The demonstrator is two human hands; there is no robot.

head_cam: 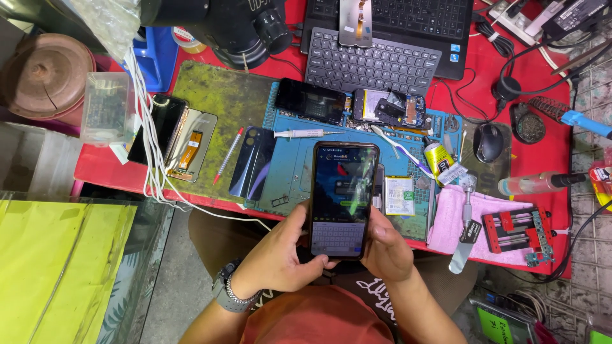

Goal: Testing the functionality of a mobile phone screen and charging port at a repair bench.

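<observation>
over cluttered red workbench (95,167), left hand (280,255) and right hand (384,248) curled around lit black smartphone (343,197), message half-typed, unsent, opened phone (387,107) untouched.

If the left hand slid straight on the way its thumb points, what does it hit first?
The left hand points up and right, its thumb already on the smartphone that both hands hold. Past that phone, probably the right hand gripping its other edge, though depth is unclear.

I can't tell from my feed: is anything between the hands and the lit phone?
Nothing visible. The left hand and the right hand both already grip the lit phone directly, above the near edge of the blue work mat. The syringe and battery lie apart on the mat.
</observation>
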